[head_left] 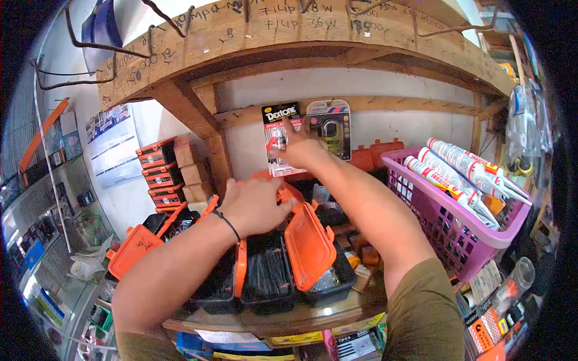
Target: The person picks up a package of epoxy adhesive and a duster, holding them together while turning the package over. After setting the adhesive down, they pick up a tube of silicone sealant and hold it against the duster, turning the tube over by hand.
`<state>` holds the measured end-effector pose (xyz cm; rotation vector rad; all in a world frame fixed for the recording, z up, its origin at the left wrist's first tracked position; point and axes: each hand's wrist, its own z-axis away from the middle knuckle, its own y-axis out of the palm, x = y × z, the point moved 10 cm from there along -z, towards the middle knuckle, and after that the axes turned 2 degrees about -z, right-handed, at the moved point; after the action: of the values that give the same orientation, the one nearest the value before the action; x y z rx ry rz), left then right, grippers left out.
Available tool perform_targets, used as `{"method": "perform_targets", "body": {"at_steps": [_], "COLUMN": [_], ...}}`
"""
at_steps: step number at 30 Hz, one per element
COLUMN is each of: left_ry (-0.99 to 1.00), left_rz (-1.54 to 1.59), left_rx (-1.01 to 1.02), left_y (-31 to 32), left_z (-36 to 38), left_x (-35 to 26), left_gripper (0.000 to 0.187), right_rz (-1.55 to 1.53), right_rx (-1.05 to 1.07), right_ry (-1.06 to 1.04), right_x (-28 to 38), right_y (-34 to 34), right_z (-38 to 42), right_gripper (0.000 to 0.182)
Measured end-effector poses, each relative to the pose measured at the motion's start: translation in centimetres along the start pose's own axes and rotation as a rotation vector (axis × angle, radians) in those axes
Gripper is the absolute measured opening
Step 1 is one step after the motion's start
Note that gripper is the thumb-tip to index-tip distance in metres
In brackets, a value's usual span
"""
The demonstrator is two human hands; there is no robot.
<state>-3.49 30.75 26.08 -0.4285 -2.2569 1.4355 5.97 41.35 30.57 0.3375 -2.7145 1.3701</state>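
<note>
- Shelves with small goods (42, 234) stood at the far left, behind a glass counter, and a printed poster (113, 144) hung on the white wall above them.
- A stack of closed orange boxes (161, 171) was next to the poster, with some brown cartons just beside it, under the wooden beam (253, 42) that had numbers written on it.
- The left hand (253, 206) lay palm down, fingers loosely spread, on top of the open orange cases (283, 259); it pressed on an orange lid and pinched nothing. A thin black band was around its wrist.
- The cases stood in a row on the wooden shelf edge (283, 322), lids up, with dark contents in black trays. One more case with an open lid was at their left.
- The right hand (299, 147) was stretched forward to the back wall, the fingers touching the Dextone glue card (278, 135) that hung from a wooden rail. Whether the fingers pinched the card or only touched it, I cannot tell.
- A packed padlock (330, 126) hung just beside the card, at its right, touching it or nearly so.
- A purple plastic basket (451, 231) stood at the right, holding white sealant tubes (463, 171) that lay tilted on each other.
</note>
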Motion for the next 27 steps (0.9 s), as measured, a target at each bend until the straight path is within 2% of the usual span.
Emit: {"method": "perform_targets", "body": {"at_steps": [3,4,5,6,7,8,10,11,12,13,14,15,16,18,19,21,22,23,24,25,26,27], "left_ry": [-0.027,0.014,0.015,0.107,0.198,0.211,0.222,0.233,0.158,0.168,0.243,0.311,0.308,0.298,0.303,0.301,0.346,0.279,0.280,0.332,0.235,0.314], "left_rz": [-0.038,-0.020,-0.019,-0.028,-0.039,-0.115,-0.084,-0.051,0.030,0.039,0.288,0.538,0.543,0.957,0.888,0.893,0.781,0.816,0.812,0.806,0.851,0.903], "left_rx": [-0.029,-0.118,-0.121,-0.150,-0.179,-0.169,-0.155,-0.138,-0.090,-0.087,-0.229,-0.369,-0.363,-0.503,-0.598,-0.583,-0.579,-0.404,-0.291,-0.160,-0.001,0.031], "left_y": [-1.3,-2.1,-2.0,-2.2,-2.7,-2.7,-3.6,-3.9,-4.7,-5.2,-7.2,-9.1,-9.7,-11.6,-12.2,-9.7,-7.1,-3.1,-0.2,2.9,7.9,13.4], "left_z": [0.1,0.3,0.1,-0.1,0.0,0.0,0.1,0.0,0.1,0.3,1.0,2.0,3.3,8.0,11.0,15.6,17.8,19.7,21.8,23.8,26.4,29.6], "left_x": [0.5,0.4,0.9,0.5,-0.1,-0.1,-0.1,-0.6,-1.0,-1.9,-3.1,-4.0,-6.2,-9.6,-12.1,-15.9,-17.4,-19.1,-21.4,-23.8,-25.1,-26.2], "left_gripper": [0.047,0.036,0.036,0.036,0.036,0.036,0.037,0.038,0.036,0.036,0.034,0.033,0.033,0.029,0.027,0.028,0.030,0.031,0.032,0.034,0.035,0.036], "right_rz": [0.081,0.101,0.122,0.162,0.163,0.148,0.110,0.117,0.019,-0.080,-0.253,-0.372,-0.524,-0.810,-0.940,-1.039,-1.101,-1.168,-1.124,-1.237,-1.317,-1.524], "right_rx": [-0.055,0.037,0.127,-0.076,-0.079,-0.066,-0.084,-0.081,-0.166,-0.249,-0.318,-0.402,-0.422,-0.410,-0.378,-0.279,-0.245,-0.211,-0.064,0.137,0.303,0.478], "right_ry": [-0.045,-0.079,-0.116,-0.134,-0.136,-0.148,-0.157,-0.147,-0.180,-0.213,-0.213,-0.311,-0.319,-0.357,-0.386,-0.419,-0.425,-0.426,-0.403,-0.239,-0.055,0.358], "right_x": [0.4,0.8,1.1,0.9,1.0,1.1,1.1,0.8,0.9,1.1,0.8,0.7,0.7,0.2,-0.1,-1.3,-2.4,-3.5,-4.8,-6.4,-8.5,-11.6], "right_y": [-2.8,-3.7,-4.1,-5.6,-6.8,-8.2,-10.5,-11.2,-12.9,-14.5,-15.7,-16.0,-17.2,-18.6,-18.9,-19.2,-18.1,-16.7,-14.1,-9.9,-3.8,6.3], "right_z": [1.3,2.0,2.9,3.3,4.5,5.7,7.7,8.7,10.2,11.9,13.7,14.6,16.8,22.2,25.0,31.2,34.3,37.7,41.3,44.2,48.0,53.8], "right_gripper": [0.081,0.074,0.069,0.052,0.052,0.048,0.037,0.037,0.033,0.030,0.029,0.031,0.030,0.027,0.024,0.019,0.017,0.016,0.015,0.015,0.020,0.022]}}
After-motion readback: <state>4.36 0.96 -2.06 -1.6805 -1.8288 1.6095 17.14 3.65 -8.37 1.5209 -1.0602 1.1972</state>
